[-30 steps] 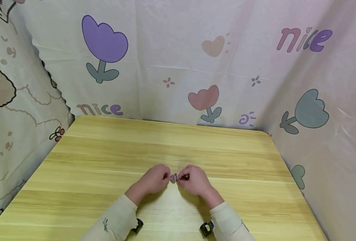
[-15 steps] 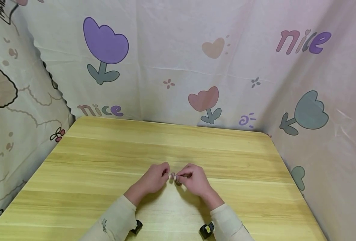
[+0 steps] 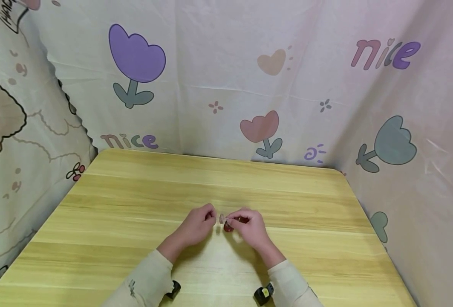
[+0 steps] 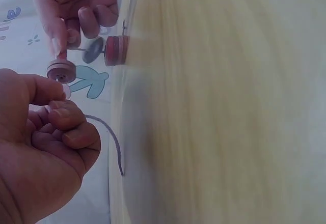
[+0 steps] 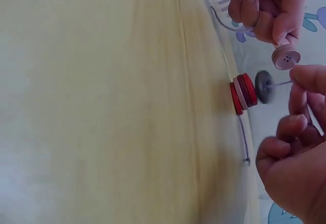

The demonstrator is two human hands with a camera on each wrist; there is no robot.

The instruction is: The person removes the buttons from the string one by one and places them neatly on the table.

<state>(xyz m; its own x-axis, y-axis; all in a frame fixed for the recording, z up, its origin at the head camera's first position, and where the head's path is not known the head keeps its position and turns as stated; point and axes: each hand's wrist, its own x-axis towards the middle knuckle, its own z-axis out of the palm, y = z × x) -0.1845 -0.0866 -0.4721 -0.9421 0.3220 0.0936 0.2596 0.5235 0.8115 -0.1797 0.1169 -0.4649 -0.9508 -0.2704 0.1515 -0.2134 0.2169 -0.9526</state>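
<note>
Between the two hands, a pink button [image 5: 286,57] is on a thin grey cord [image 4: 112,137]. My left hand [image 3: 197,221] pinches the cord beside that button, and a loose tail of it hangs from the curled fingers in the left wrist view. Just across the button, my right hand [image 3: 249,228] pinches the cord with thumb and forefinger. Below the right fingertips dangle a dark grey button [image 5: 264,86] and a stack of red and pink buttons [image 5: 244,92] on the same cord. Its lower end shows a knot [image 5: 247,161]. The button holes are partly hidden.
A light wooden table [image 3: 134,192] lies beneath both hands. Patterned cloth [image 3: 211,51] hangs behind it and at both sides. Black wrist devices [image 3: 263,294] sit at the sleeve cuffs.
The buttons, earlier close together between the hands, have spread: the pink one stays between the fingertips while the red stack hangs lower by the right hand. The left hand has risen slightly.
</note>
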